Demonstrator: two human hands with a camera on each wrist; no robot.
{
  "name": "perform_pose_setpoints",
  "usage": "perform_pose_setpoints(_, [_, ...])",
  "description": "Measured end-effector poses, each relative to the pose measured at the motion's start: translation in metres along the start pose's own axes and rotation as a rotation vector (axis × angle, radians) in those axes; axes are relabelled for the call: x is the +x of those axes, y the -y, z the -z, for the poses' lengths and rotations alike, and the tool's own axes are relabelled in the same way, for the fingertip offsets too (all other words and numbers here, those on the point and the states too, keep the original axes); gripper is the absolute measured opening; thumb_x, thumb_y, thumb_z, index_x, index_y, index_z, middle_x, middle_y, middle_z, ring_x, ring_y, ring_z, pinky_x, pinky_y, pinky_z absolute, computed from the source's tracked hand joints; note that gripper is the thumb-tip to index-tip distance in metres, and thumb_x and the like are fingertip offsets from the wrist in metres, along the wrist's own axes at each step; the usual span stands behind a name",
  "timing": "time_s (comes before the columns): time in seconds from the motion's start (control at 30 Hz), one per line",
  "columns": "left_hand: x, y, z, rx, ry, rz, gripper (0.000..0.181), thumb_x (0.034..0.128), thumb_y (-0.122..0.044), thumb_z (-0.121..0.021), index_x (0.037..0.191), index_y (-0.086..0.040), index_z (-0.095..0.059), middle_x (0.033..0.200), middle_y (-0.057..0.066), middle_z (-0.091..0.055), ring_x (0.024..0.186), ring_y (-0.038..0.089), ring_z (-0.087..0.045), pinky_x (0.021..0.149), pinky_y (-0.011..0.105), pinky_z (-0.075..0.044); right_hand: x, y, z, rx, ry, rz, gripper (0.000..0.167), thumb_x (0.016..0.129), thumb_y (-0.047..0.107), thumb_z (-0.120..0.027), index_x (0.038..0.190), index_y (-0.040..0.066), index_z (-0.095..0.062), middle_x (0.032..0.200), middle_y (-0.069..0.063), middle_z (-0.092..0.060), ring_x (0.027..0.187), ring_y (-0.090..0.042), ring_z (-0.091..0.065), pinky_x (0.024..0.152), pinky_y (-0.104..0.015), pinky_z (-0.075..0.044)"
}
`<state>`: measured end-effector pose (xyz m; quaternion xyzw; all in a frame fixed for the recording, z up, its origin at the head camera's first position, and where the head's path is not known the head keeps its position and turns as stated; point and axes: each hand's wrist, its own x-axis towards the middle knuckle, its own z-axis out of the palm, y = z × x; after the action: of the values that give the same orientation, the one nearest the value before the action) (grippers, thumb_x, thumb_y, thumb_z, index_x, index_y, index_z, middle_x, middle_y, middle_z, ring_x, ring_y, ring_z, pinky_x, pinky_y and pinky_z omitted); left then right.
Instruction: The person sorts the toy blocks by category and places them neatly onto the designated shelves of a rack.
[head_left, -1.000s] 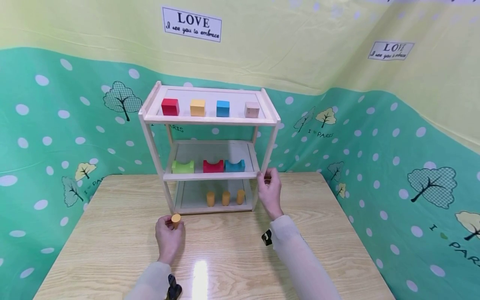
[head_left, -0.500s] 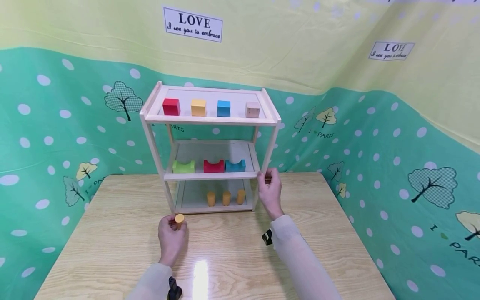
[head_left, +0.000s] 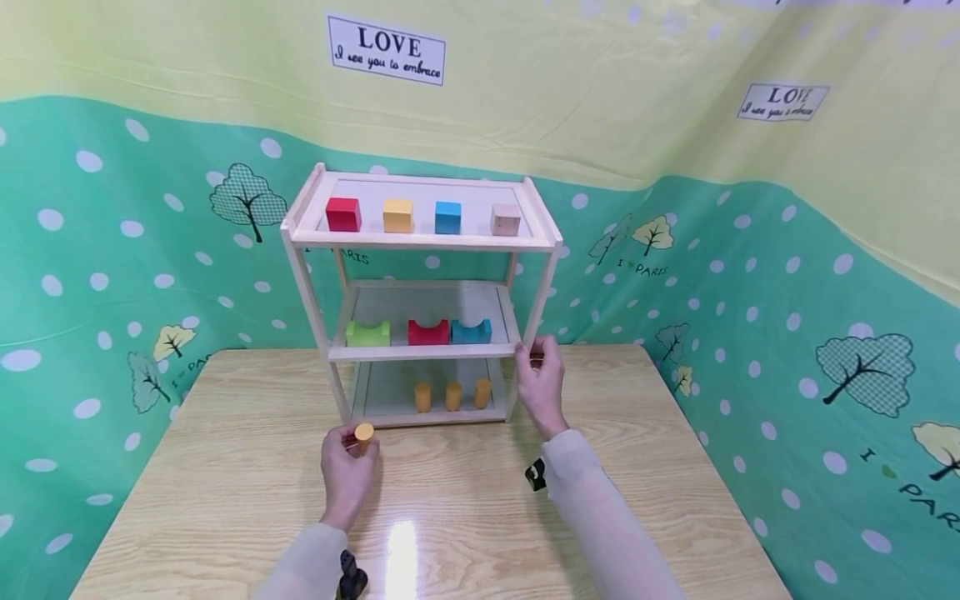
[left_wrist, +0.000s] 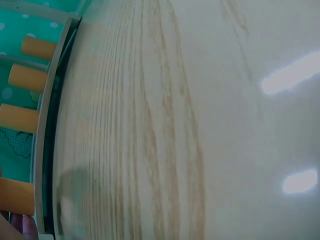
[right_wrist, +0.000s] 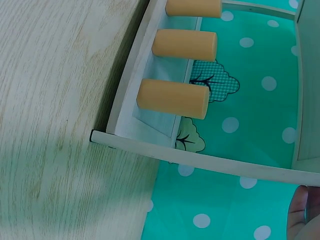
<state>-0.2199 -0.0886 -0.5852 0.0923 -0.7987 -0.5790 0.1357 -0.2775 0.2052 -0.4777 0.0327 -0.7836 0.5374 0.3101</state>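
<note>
My left hand (head_left: 347, 479) pinches an orange cylinder block (head_left: 364, 434) upright, just in front of the lower left corner of a white three-tier shelf (head_left: 420, 242). In the left wrist view, the held cylinder block (left_wrist: 18, 196) and some fingertips (left_wrist: 30, 226) show at the left edge. My right hand (head_left: 542, 385) grips the shelf's right front post at middle-tier height; only part of that hand (right_wrist: 301, 212) appears in the right wrist view. Three more orange cylinder blocks (head_left: 453, 397) stand on the bottom tier, toward its right side.
On the top tier sit a red cube (head_left: 343, 215), a yellow cube (head_left: 397, 216), a blue cube (head_left: 447, 217) and a plain wood cube (head_left: 506, 220). Green (head_left: 368, 335), red (head_left: 428, 333) and blue (head_left: 471, 332) notched blocks occupy the middle tier. A patterned cloth (head_left: 615, 150) hangs behind.
My left hand has shifted slightly to the right with the orange cylinder block. The right hand keeps its grip on the shelf post.
</note>
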Motion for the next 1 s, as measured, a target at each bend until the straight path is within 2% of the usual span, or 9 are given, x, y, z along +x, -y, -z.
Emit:
perform_pose_setpoints(0.23, [0.005, -0.004, -0.004, -0.025, -0.01, -0.019, 0.037, 0.0842, 0.002, -0.066, 0.115, 0.006, -0.047, 0.111, 0.018, -0.05, 0.098, 0.03, -0.054, 0.088, 0.041, -0.047, 0.0, 0.006, 0.001, 0.01, 0.006, -0.018, 0.013, 0.097, 0.02, -0.054, 0.101, 0.007, -0.052, 0.093, -0.006, -0.055, 0.08, -0.02, -0.053, 0.068, -0.034, -0.049])
perform_pose_setpoints(0.27, [0.005, -0.005, -0.004, -0.026, -0.008, -0.02, 0.037, 0.0843, 0.002, -0.066, 0.115, 0.006, -0.047, 0.111, 0.018, -0.05, 0.098, 0.03, -0.054, 0.088, 0.041, -0.047, 0.0, 0.001, 0.0, 0.008, 0.002, -0.015, 0.013, 0.097, 0.022, -0.054, 0.1, 0.009, -0.052, 0.093, -0.004, -0.055, 0.079, -0.018, -0.053, 0.067, -0.032, -0.049])
perform_pose_setpoints(0.53, [0.01, -0.012, -0.008, -0.036, -0.001, -0.032, 0.037, 0.0842, 0.001, -0.066, 0.116, 0.005, -0.047, 0.111, 0.017, -0.049, 0.098, 0.029, -0.053, 0.088, 0.04, -0.047, 0.0, 0.003, 0.0, 0.016, 0.004, -0.033, 0.012, 0.098, 0.021, -0.054, 0.101, 0.009, -0.052, 0.094, -0.004, -0.055, 0.081, -0.019, -0.053, 0.068, -0.031, -0.049])
perform_pose_setpoints(0.73, [0.014, -0.016, -0.012, -0.048, -0.011, -0.059, 0.037, 0.0831, 0.001, -0.066, 0.115, 0.006, -0.047, 0.11, 0.018, -0.049, 0.098, 0.03, -0.052, 0.088, 0.041, -0.047, 0.0, 0.003, 0.0, 0.008, 0.007, -0.031, 0.013, 0.098, 0.021, -0.054, 0.102, 0.009, -0.052, 0.094, -0.005, -0.055, 0.081, -0.019, -0.053, 0.069, -0.032, -0.049])
perform_pose_setpoints(1.0, [0.019, -0.019, -0.018, -0.049, 0.006, -0.06, 0.039, 0.0841, 0.0, -0.067, 0.117, 0.006, -0.046, 0.112, 0.018, -0.048, 0.1, 0.03, -0.053, 0.09, 0.04, -0.047, 0.0, 0.002, 0.0, 0.011, 0.004, -0.021, 0.013, 0.098, 0.021, -0.054, 0.101, 0.008, -0.052, 0.095, -0.005, -0.055, 0.081, -0.019, -0.053, 0.068, -0.031, -0.049])
